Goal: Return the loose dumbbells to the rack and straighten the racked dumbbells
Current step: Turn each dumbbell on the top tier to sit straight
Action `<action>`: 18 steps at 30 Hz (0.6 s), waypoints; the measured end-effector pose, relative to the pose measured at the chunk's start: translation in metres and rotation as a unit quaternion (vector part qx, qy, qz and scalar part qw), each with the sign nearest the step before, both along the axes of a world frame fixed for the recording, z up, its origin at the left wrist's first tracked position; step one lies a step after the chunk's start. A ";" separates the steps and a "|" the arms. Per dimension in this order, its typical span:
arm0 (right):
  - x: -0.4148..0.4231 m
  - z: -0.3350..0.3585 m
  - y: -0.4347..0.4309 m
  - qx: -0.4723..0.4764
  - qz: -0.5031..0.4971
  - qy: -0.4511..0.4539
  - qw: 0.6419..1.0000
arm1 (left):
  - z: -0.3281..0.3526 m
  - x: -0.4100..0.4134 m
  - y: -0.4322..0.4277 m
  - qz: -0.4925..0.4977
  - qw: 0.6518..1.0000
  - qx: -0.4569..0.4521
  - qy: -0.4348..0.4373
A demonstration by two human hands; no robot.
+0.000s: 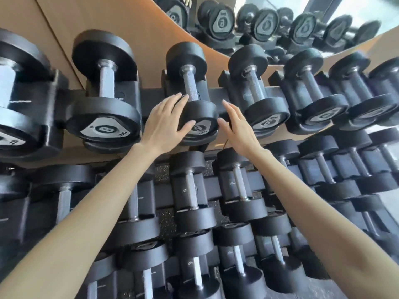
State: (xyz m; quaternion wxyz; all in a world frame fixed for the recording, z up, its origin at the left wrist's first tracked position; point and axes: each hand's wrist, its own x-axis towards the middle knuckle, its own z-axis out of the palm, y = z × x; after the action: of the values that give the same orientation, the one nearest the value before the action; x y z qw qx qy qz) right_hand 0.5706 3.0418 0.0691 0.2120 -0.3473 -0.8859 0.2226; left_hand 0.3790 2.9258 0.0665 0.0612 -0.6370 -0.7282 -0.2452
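A black dumbbell marked 6 [197, 114] lies in its cradle on the top tier of the rack [218, 92], steel handle pointing away from me. My left hand [167, 124] lies flat against the left side of its near head, fingers straight, thumb on the face of the head. My right hand [236, 126] is open just to the right of the same head, fingers straight; contact with the head cannot be told. A dumbbell marked 8 [103, 126] sits to the left and another marked 6 [266, 116] to the right.
Further black dumbbells fill the top tier to both sides and two lower tiers [194, 190] under my forearms. A wooden wall panel [133, 24] backs the rack. A mirror [280, 22] at the upper right reflects dumbbell heads. Speckled floor [166, 221] shows between the tiers.
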 end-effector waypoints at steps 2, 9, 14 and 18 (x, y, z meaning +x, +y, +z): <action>-0.011 -0.005 0.018 -0.041 0.023 0.018 0.999 | -0.004 -0.003 0.016 -0.016 0.999 0.005 -0.028; -0.035 -0.031 0.054 -0.228 0.131 0.133 0.956 | -0.037 -0.004 0.057 -0.082 0.982 0.123 -0.121; -0.041 -0.074 0.050 -0.283 0.153 0.262 0.910 | -0.061 -0.010 0.063 -0.083 0.951 0.235 -0.185; -0.064 -0.089 0.044 -0.168 0.094 0.329 0.925 | -0.069 -0.014 0.061 -0.082 0.935 0.266 -0.219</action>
State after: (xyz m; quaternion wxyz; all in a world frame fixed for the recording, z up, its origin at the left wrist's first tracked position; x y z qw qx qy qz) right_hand 0.5067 3.0863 -0.0201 0.4082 -0.2003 -0.7447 0.4885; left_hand 0.3653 2.9872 -0.0030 0.0475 -0.5858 -0.5766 -0.5675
